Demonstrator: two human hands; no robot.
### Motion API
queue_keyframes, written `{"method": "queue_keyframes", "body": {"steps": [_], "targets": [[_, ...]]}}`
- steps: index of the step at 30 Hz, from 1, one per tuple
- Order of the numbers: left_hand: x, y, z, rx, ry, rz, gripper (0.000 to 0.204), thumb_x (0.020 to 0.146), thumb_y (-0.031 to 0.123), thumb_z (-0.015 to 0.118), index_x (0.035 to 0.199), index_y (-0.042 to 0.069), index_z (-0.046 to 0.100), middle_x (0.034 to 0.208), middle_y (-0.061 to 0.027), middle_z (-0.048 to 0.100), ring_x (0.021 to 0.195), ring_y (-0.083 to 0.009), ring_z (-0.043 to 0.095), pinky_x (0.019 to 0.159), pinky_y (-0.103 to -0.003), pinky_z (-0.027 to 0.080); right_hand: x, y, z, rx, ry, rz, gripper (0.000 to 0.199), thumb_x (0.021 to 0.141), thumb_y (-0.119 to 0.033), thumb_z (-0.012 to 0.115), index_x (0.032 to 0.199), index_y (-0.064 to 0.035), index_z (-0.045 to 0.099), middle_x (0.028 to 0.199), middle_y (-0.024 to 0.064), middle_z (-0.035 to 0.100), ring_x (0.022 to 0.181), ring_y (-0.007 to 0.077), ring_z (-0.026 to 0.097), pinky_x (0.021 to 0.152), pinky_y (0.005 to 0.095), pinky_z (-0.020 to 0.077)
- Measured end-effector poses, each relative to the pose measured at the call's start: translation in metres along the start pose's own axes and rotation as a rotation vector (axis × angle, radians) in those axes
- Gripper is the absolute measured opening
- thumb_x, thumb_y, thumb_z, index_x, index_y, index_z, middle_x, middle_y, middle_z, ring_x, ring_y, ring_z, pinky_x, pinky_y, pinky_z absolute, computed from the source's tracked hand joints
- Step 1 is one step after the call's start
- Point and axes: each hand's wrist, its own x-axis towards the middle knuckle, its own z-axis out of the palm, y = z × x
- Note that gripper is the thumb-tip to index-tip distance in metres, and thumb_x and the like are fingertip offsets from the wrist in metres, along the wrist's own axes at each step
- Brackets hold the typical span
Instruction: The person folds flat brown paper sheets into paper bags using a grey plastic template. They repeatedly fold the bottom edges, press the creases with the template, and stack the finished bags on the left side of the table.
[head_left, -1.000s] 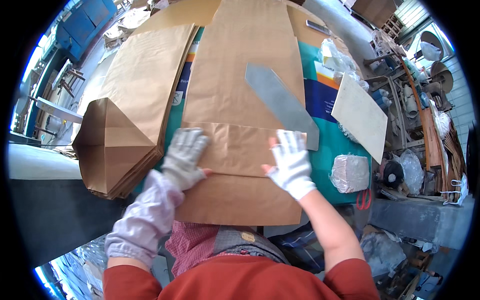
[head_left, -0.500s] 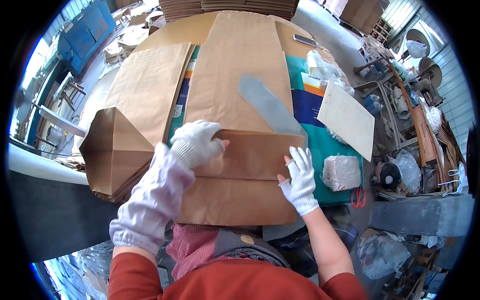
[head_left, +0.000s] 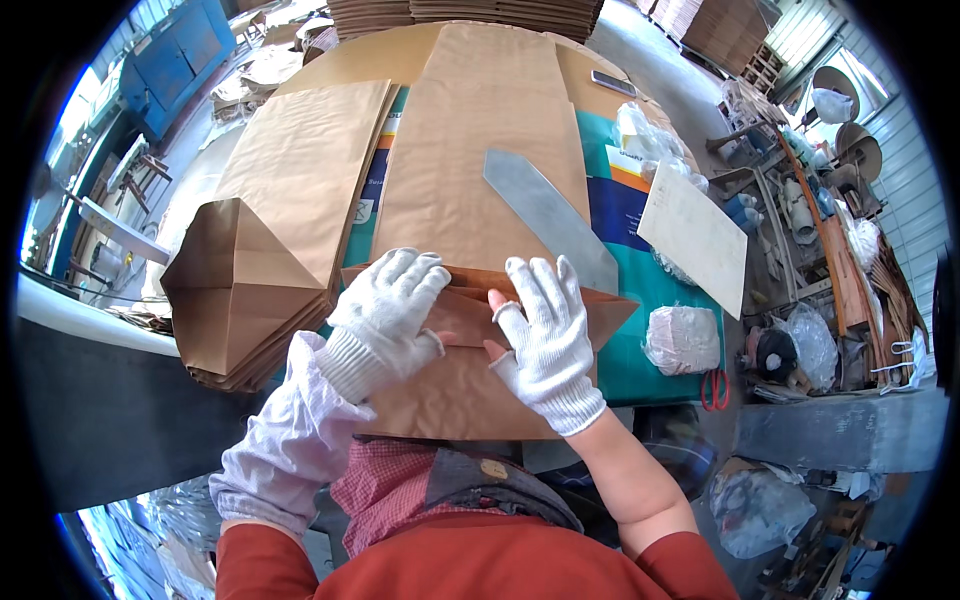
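Note:
A brown paper bag [head_left: 450, 400] lies lengthwise before me on a pile of like bags. Its near end is spread into a pocket, with pointed corners poking out left and right. My left hand [head_left: 390, 315], in a white knit glove with a bare thumb tip, rests on the pocket's left part, fingers stretched. Fingers spread, my right hand [head_left: 548, 345] presses on the pocket right of the middle, in a glove that leaves thumb and index tips bare. Beyond the right hand a grey flat plate with a pointed end [head_left: 550, 215] lies slantwise on the bags.
To the left is a stack of bags [head_left: 290, 150], their near ends opened into diamond shapes [head_left: 245, 290]. On the right lie a pale board [head_left: 693, 235], a plastic-wrapped bundle [head_left: 682, 340], red-handled scissors [head_left: 715, 390] and crumpled clear plastic [head_left: 645, 135]. A phone [head_left: 613, 83] sits farther back.
The bag's flat near end has been opened into a pocket with pointed corners. My right hand has moved left and inward, and my left hand has loosened from the bag's edge into flat fingers.

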Motion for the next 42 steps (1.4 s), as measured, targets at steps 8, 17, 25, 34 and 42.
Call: {"method": "queue_keyframes", "body": {"steps": [8,17,25,34,42], "targets": [[0.092,-0.008,-0.009,0.204,-0.679,-0.418,0.026,0.080,0.017,0.077,0.103,0.004,0.075,0.108,-0.0102,0.074,0.110,-0.0284,0.069,0.094,-0.044,0.054,-0.011,-0.026,-0.004,0.115,0.066,-0.101,0.022,0.065,-0.008,0.073,0.086,-0.0040,0.066,0.115,0.0155,0.067,0.112,0.0341,0.064,0.108,0.0555,0.0483],[0.014,-0.047,0.120,0.571,0.084,0.051,0.006,0.088,0.013,0.063,0.086,0.008,0.067,0.078,-0.0073,0.062,0.080,-0.0242,0.060,0.076,-0.043,0.049,-0.069,0.013,-0.023,0.881,0.313,0.270,0.045,0.089,-0.038,0.057,0.107,0.0009,0.068,0.117,0.0175,0.069,0.112,0.0345,0.066,0.107,0.0470,0.0490],[-0.092,0.046,0.106,-0.062,-1.164,-0.218,0.049,0.098,0.030,0.059,0.141,0.008,0.058,0.129,-0.0198,0.067,0.120,-0.0334,0.065,0.110,-0.046,0.045,-0.155,0.088,0.048,1.377,0.354,0.933,0.089,0.104,-0.069,0.034,0.137,0.0109,0.056,0.148,0.0218,0.056,0.137,0.0318,0.054,0.120,0.0450,0.0379],[0.026,0.092,0.183,0.098,-0.296,0.420,0.064,0.093,0.033,0.060,0.150,0.006,0.049,0.153,-0.0130,0.051,0.143,-0.0336,0.044,0.117,-0.048,0.037,-0.133,0.096,0.037,1.441,0.236,0.959,0.070,0.106,-0.054,0.048,0.140,0.0073,0.054,0.147,0.0190,0.058,0.138,0.0303,0.053,0.118,0.0428,0.0400],[0.056,0.054,0.144,0.331,-0.809,0.180,0.067,0.094,0.037,0.060,0.152,0.006,0.047,0.157,-0.0117,0.047,0.149,-0.0315,0.036,0.122,-0.045,0.030,-0.111,0.074,0.039,0.052,-0.238,0.304,0.074,0.084,-0.033,0.077,0.142,0.0038,0.053,0.154,0.0216,0.049,0.144,0.0395,0.044,0.125,0.0522,0.0270]]}}
